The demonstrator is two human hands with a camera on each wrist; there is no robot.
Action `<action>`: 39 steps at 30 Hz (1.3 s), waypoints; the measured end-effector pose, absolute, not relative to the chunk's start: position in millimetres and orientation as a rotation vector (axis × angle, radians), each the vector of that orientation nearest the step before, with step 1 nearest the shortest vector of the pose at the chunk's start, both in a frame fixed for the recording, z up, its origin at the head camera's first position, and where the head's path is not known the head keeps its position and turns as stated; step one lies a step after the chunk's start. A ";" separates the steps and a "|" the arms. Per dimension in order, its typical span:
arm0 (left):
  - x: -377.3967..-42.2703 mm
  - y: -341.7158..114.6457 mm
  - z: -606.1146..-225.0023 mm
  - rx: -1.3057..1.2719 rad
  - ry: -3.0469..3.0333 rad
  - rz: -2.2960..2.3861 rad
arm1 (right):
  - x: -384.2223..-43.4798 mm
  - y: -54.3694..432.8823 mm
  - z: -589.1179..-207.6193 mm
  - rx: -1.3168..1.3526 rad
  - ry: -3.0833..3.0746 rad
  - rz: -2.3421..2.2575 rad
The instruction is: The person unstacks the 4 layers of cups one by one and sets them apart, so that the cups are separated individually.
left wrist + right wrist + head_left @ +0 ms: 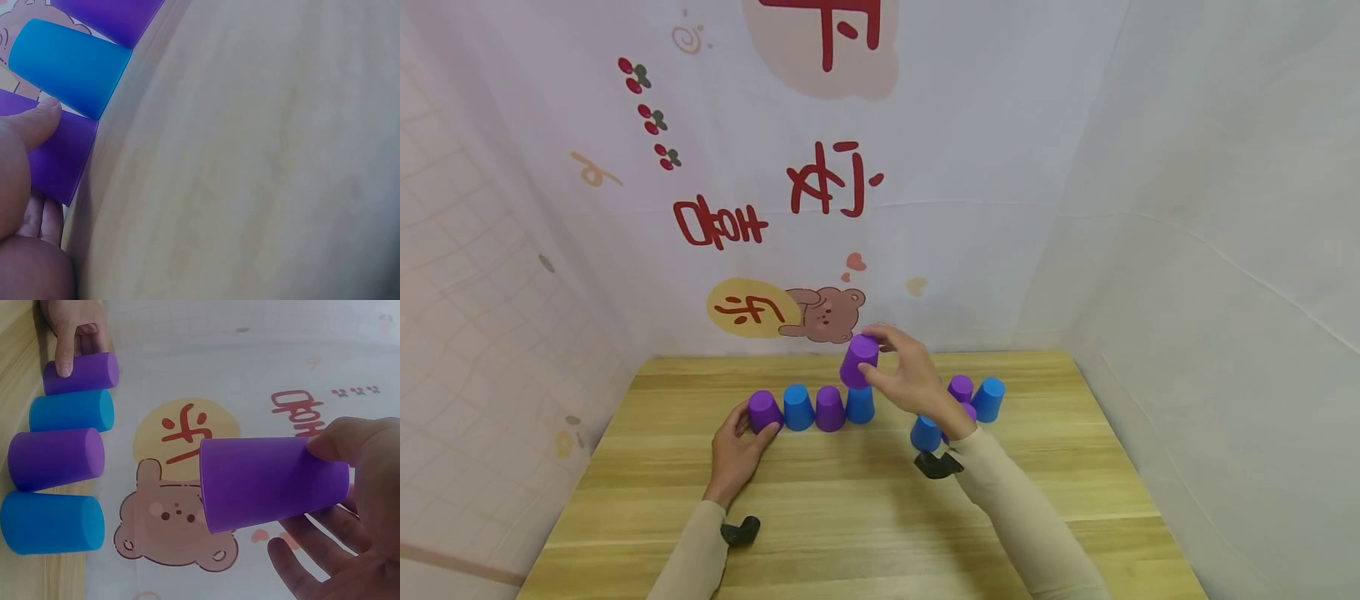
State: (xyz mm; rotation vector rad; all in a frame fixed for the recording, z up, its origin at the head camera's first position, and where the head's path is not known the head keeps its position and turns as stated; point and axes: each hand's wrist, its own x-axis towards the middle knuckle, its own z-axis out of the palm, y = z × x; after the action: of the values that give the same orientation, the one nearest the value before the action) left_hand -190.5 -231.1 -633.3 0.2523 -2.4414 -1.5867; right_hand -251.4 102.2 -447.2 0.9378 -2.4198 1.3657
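Note:
A row of upside-down cups stands on the table. From the left come a purple cup (765, 411), a blue cup (798, 407), another purple cup (830, 408) and a second blue cup (860, 406). My left hand (735, 457) grips the leftmost purple cup, thumb (40, 125) on its near side and fingers round the other. Above the row's right end, my right hand (912, 377) holds a purple cup (269, 481) in the air, mouth down and slightly tilted. In the head view this raised cup partly covers the blue cup below it.
Right of the row stands a loose group of more cups, including a blue cup (988, 399), a purple cup (960, 388) and a nearer blue cup (926, 433); my right wrist partly hides them. A printed cloth (970, 275) hangs behind the wooden table (850, 517), with cloth on both sides.

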 end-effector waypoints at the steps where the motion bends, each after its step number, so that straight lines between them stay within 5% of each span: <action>1: -190.3 -231.2 -633.3 0.255 -2.442 -1.583 | -250.2 104.5 -446.3 0.930 -2.416 1.369; 39: -189.1 -230.9 -631.6 0.243 -2.427 -1.573 | -213.3 208.3 -455.3 0.633 -2.333 1.348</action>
State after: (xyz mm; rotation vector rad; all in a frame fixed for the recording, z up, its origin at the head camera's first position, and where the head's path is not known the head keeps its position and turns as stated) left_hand -189.1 -230.9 -631.6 0.2428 -2.4272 -1.5734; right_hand -213.3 208.3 -455.3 0.6325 -2.3327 1.3485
